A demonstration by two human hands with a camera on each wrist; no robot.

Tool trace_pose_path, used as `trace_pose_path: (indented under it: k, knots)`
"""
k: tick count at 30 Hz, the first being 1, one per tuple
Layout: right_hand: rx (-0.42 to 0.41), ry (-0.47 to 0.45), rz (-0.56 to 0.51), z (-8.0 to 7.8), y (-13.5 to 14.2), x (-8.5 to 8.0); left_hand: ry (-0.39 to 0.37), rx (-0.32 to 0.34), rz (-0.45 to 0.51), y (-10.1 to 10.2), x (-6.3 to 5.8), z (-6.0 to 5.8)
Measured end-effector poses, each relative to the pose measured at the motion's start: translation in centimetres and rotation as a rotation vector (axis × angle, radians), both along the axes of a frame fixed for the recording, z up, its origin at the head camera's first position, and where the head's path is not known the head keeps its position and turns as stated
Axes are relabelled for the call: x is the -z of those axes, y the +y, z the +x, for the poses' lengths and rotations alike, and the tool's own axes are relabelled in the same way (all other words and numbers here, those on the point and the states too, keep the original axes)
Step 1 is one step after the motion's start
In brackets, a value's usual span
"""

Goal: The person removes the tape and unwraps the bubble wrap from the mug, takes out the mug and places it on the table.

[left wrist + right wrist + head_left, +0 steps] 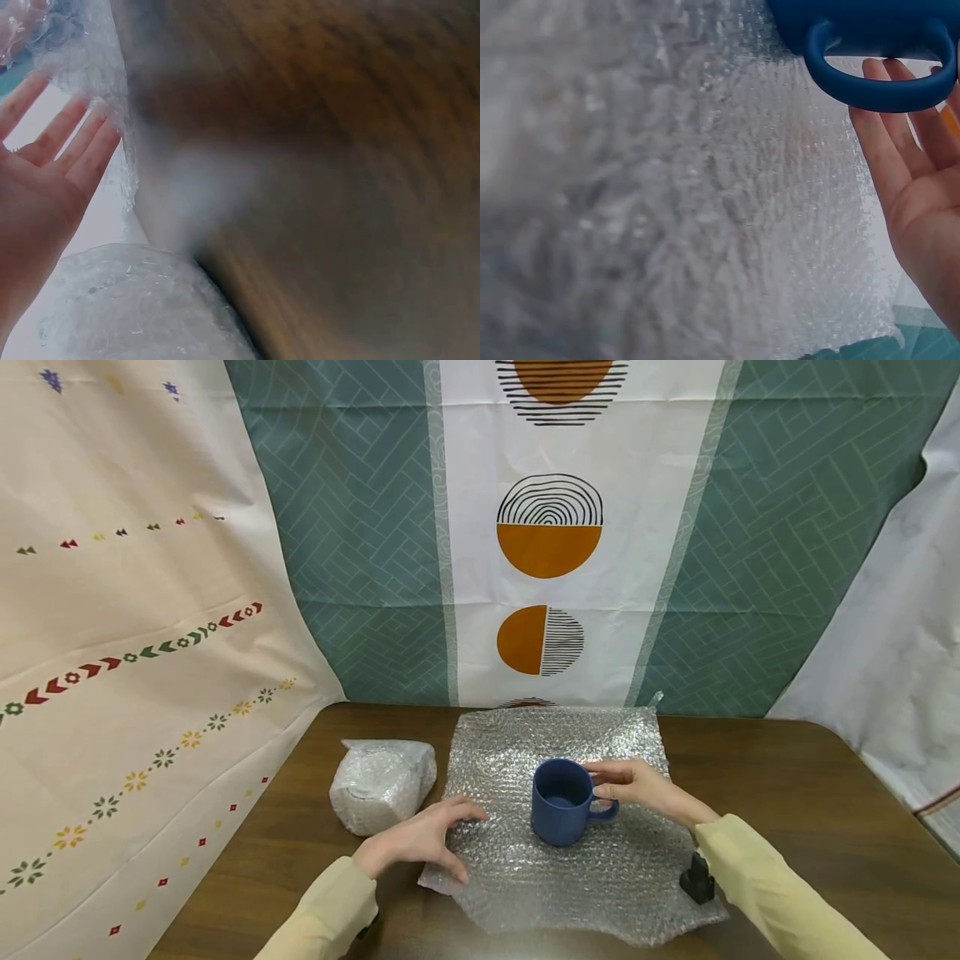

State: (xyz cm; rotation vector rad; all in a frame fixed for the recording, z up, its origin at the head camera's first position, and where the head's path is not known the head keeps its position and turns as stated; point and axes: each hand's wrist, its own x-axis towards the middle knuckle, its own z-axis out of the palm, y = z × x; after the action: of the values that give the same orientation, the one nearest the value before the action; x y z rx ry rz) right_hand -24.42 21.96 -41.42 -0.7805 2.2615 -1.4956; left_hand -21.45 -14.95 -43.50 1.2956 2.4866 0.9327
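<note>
A dark blue mug (561, 803) stands upright on a spread sheet of bubble wrap (517, 881), its handle (606, 812) pointing right. My right hand (633, 783) is at the mug's right side, fingertips right at its wall and thumb just above the handle. In the right wrist view the fingers (900, 150) of this hand reach out nearly straight behind the handle. My left hand (423, 837) hovers over the sheet's left edge, thumb and fingers spread apart with nothing between them. The left wrist view shows its palm and parted fingers (86, 150).
A bubble-wrapped bundle (382, 785) sits on the brown wooden table (757, 793), left of the sheet and close to my left hand; what it holds is hidden. Patterned cloths hang behind the table and along both sides.
</note>
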Motion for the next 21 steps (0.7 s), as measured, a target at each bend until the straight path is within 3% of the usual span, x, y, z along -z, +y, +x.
trace_pose_path:
  k: [7, 12, 21]
  knots:
    - [0.131, 0.009, 0.069, 0.6, 0.3, 0.7, 0.030, -0.011, -0.017, -0.1, 0.2, 0.1]
    - [0.184, -0.039, 0.045, 1.1, 0.1, 1.2, 0.014, -0.019, -0.017, -0.1, 0.3, 0.1]
    - [0.107, -0.163, -0.093, 1.5, 0.3, 1.9, -0.015, -0.041, -0.035, -0.2, 0.5, 0.2]
